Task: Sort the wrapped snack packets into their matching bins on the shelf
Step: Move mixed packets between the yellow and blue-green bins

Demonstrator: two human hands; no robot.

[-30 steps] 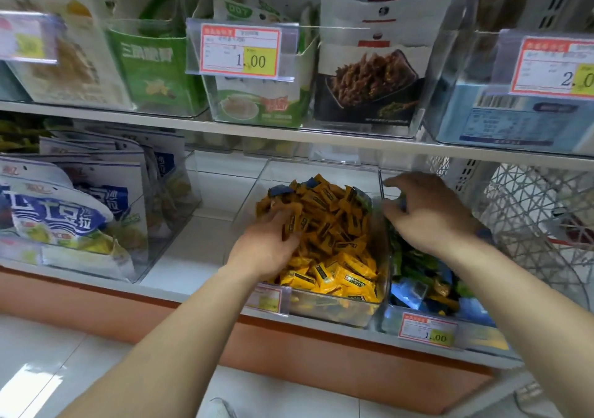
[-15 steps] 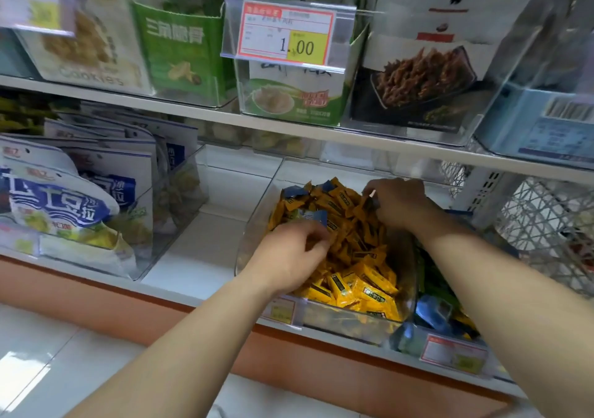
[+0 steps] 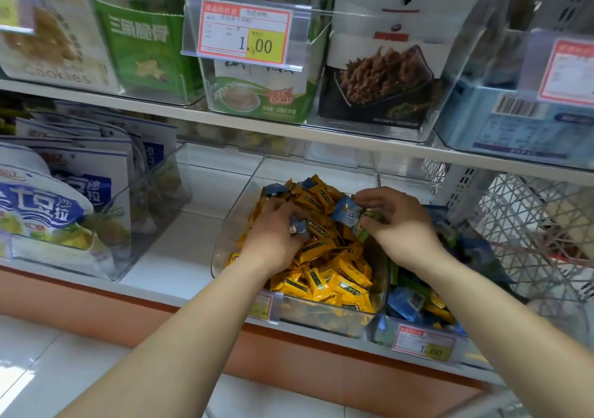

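Over the bin (image 3: 229, 224) of yellow packets (image 3: 331, 276), pinches a small blue packet (image 3: 297, 226) with left hand (image 3: 273, 237) fingers (image 3: 280, 212) and grips a bigger blue packet (image 3: 345, 213) and green packets (image 3: 370, 217) with the right hand (image 3: 400, 226).

The centre bin (image 3: 225, 250) is clear, smooth plastic, and its walls catch glare. The yellow snack packets (image 3: 334, 276) in it are glossy, crinkled film, as are the blue packet (image 3: 345, 213) and the smaller blue packet (image 3: 297, 226). At 12 o'clock the price tag (image 3: 246, 33) is matt paper behind a clear plastic sleeve (image 3: 192, 31). At 9 o'clock the blue-and-white pouches (image 3: 48, 205) shine (laminated film, by the look). The shelf board (image 3: 167, 257) is smooth white. The floor tiles (image 3: 38, 369) at 7 o'clock are glossy.
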